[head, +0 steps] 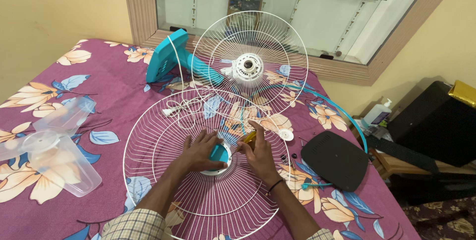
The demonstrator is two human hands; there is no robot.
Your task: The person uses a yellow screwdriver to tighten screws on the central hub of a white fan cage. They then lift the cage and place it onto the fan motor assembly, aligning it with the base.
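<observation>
I press my flat, open left hand on the teal hub of the white grille lying on the bedspread, while my right hand pinches a small yellow tool, best kept square to the hub.

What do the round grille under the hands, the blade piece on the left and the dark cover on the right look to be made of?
Front grille: thin wire, probably metal with glossy white coating, given its fine even spokes. Its centre cap, under the left hand, looks like teal plastic. Fan blade: clear plastic; the floral cloth shows through it. Dark cover: matt black, likely moulded plastic, with fine ribs or vents.
</observation>
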